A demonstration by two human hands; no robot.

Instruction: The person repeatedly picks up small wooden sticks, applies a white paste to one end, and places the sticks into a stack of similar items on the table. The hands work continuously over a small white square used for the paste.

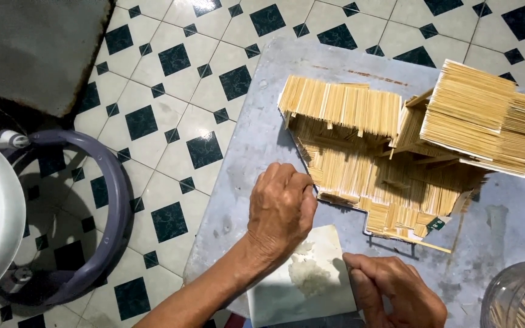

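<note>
Honestly, we had our left hand curled, fingertips pinching at the stick house; a nudge risked loosening sticks. Our right hand was fisted beside the glue blob; smearing looked likely.

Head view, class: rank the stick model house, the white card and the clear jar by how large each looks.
1. Stick model house, largest.
2. White card, partly under the hands.
3. Clear jar, smallest showing, but cut off at the frame corner, so its rank is unsure.

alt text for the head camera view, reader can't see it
Seen from above, a person's left hand rests at the edge of a model house built of thin wooden sticks, on a grey board over a black-and-white tiled floor. The right hand touches a white card holding a white lump; a clear jar of sticks stands at lower right.
</note>
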